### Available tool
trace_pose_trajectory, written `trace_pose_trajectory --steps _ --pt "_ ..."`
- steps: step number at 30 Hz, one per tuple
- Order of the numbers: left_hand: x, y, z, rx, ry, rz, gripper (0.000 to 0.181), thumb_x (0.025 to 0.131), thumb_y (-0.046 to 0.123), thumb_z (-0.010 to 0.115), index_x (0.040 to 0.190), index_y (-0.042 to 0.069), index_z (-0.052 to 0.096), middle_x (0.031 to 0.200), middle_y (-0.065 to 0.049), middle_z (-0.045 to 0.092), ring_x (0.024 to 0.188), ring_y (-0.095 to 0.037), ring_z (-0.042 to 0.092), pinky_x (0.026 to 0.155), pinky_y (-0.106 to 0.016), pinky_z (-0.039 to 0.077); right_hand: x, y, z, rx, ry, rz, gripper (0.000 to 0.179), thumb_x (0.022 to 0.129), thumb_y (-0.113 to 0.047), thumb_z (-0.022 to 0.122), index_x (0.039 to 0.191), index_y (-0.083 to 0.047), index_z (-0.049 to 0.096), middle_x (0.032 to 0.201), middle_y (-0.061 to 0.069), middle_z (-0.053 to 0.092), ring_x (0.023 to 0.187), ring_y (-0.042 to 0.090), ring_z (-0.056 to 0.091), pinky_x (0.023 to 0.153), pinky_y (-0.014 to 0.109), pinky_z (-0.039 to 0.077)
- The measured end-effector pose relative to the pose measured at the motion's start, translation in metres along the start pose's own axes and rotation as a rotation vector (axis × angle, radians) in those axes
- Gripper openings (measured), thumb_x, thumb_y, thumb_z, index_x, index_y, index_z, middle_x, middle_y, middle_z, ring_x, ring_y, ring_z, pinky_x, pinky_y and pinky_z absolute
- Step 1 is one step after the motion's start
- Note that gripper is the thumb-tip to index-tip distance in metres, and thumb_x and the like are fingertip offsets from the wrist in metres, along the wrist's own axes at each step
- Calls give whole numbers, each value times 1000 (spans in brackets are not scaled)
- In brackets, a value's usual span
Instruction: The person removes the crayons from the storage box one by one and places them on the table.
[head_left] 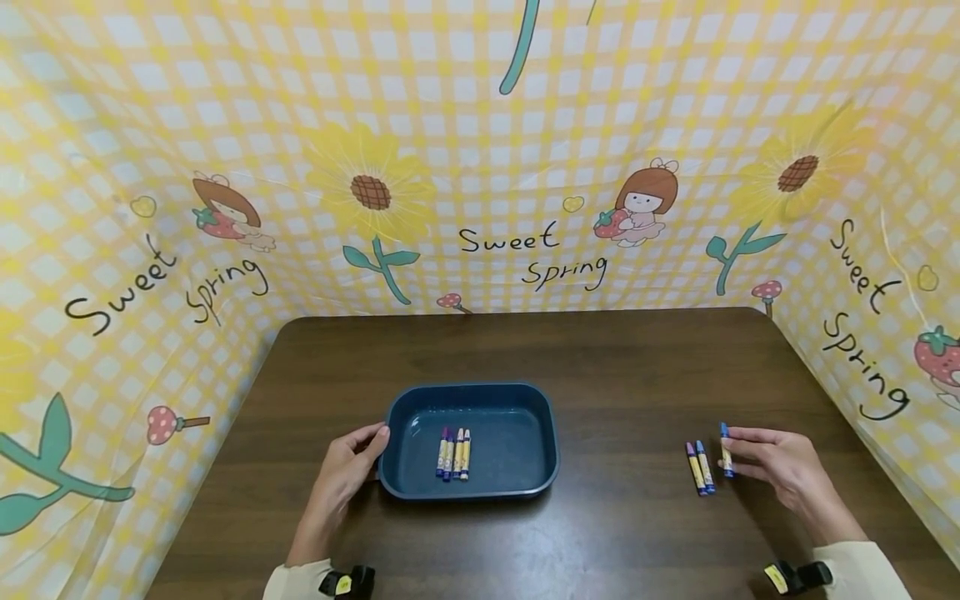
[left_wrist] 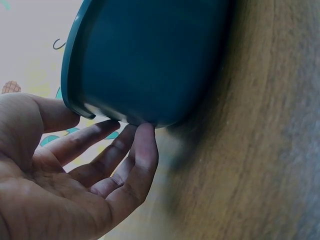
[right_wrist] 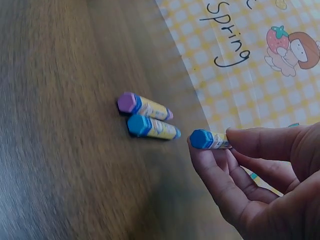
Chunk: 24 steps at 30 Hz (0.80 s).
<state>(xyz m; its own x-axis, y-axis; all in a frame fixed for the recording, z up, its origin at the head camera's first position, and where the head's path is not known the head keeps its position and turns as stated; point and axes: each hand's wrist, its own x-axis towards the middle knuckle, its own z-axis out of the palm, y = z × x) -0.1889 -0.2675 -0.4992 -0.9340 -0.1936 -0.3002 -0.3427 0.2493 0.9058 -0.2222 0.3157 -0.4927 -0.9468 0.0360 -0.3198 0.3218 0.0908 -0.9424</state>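
Note:
A dark blue rectangular tray (head_left: 480, 487) stands on the table, with several paper-wrapped crayons (head_left: 453, 454) side by side on its floor. My left hand (head_left: 343, 471) grips the tray's left end; in the left wrist view the thumb is at the rim and the fingers (left_wrist: 146, 145) touch the outer wall from below. On the right, my right hand (head_left: 783, 467) pinches a blue crayon (right_wrist: 201, 139) between thumb and fingers, held roughly upright in the head view. Just left of it, a purple crayon (right_wrist: 129, 103) and a lighter blue crayon (right_wrist: 140, 125) lie together on the wood.
The dark brown wooden table (head_left: 615, 358) has rounded far corners. A yellow checked cloth (head_left: 480, 167) with flowers and lettering rises along its back and both sides. Bands with small black devices (head_left: 798, 577) sit around both wrists.

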Motion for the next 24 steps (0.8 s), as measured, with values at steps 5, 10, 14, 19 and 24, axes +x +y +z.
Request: trace_pose_trajectory --steps 5,10,14,19,24 --pt "1 2 -1 13 1 1 53 104 37 58 143 0 56 134 -21 61 96 -11 61 75 -22 57 2 1 -6 13 -14 22 26 90 3 72 83 -21 79 85 -14 73 78 5 72 74 29 62" --pt "0 3 -1 12 1 7 54 104 38 59 143 0 56 133 -20 61 96 -11 61 75 -22 57 3 4 -11 10 -35 77 22 90 4 72 85 -17 79 87 -12 73 79 6 73 75 31 62" --pt "0 1 -1 7 7 7 54 103 38 60 141 0 57 130 -19 63 94 -11 61 74 -22 56 2 8 -15 3 -48 113 21 90 5 71 86 -15 79 87 -9 75 79 7 73 74 31 62" --pt "-1 -2 0 -1 11 7 51 104 35 60 141 0 58 130 -19 63 93 -11 61 73 -21 56 2 10 -17 -25 -44 109 19 90 5 71 88 -12 79 87 -8 75 78 7 72 74 30 62" --pt "0 -2 1 -8 18 10 51 103 34 61 140 -1 58 127 -19 64 92 -10 60 71 -22 56 4 8 -16 -80 -52 109 11 90 2 72 94 -4 80 87 -9 75 79 6 72 74 29 62"
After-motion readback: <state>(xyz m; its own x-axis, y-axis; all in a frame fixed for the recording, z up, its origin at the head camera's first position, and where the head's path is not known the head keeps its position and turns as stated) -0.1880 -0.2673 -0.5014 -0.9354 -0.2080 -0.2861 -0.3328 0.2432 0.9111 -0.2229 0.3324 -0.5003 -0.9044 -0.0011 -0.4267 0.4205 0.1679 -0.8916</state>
